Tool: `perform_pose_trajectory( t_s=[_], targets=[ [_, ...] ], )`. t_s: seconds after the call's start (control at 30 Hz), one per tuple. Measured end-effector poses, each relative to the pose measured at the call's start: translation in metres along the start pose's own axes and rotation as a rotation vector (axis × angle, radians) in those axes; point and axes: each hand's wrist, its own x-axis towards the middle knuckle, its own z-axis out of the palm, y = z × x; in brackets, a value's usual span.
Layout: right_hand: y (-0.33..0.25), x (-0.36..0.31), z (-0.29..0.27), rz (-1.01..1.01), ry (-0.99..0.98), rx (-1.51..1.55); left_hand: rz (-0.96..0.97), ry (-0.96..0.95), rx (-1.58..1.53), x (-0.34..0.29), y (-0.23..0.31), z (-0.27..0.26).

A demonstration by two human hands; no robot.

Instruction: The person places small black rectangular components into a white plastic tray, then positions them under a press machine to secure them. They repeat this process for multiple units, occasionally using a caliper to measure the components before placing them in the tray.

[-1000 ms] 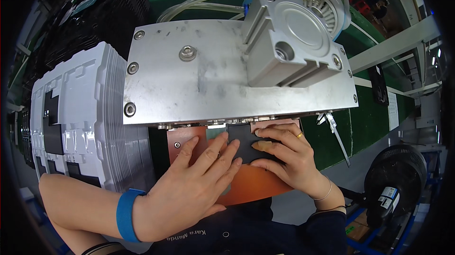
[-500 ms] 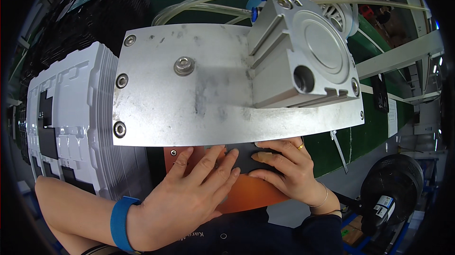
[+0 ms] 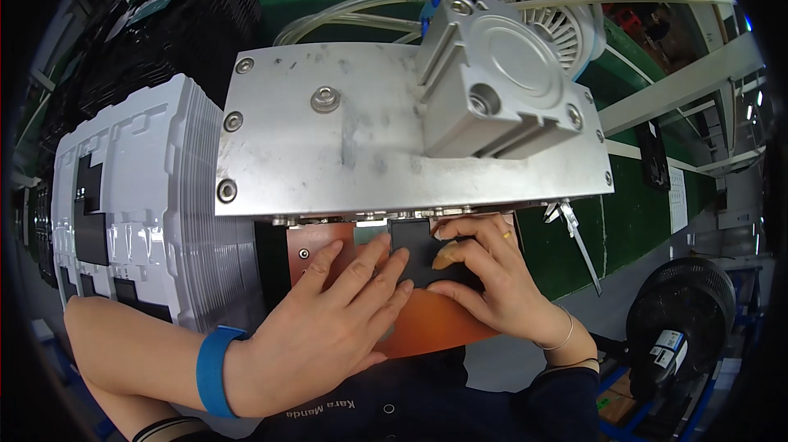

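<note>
Just below the front edge of a metal press point(image 3: 377, 171), a dark grey rectangular flat part point(image 3: 414, 260) lies on an orange-red base point(image 3: 447, 323). My left hand point(image 3: 316, 323), with a blue wristband, rests over the base with its fingers stretched out, the fingertips at the part's left edge. My right hand point(image 3: 505, 282) holds the part from the right, fingers bent over its top and thumb at its near edge. A tan cover sits on one right fingertip. The far end of the part runs toward the press, where its edge is hard to make out.
Stacked white plastic trays point(image 3: 123, 204) stand at the left, black trays point(image 3: 164, 23) behind them. An air cylinder point(image 3: 501, 81) with clear hoses point(image 3: 353, 15) tops the press. A caliper point(image 3: 581, 247) lies on the green table point(image 3: 546, 253). A black fan point(image 3: 681, 311) stands right.
The view has shifted, so the underside of the press front and more of the dark grey part now show. Both hands keep nearly the same places on the part and base.
</note>
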Motion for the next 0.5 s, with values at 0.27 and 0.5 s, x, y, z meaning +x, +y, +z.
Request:
perform_pose_trajectory(
  t_s=[0.27, 0.5],
  targets=[
    [-0.011, -0.005, -0.013, 0.151, 0.008, 0.229, 0.034, 0.156, -0.274, -0.001, 0.001, -0.008],
    [0.018, -0.023, -0.024, 0.625, 0.004, 1.013, -0.035, 0.159, -0.557, 0.004, -0.01, -0.006]
  ],
)
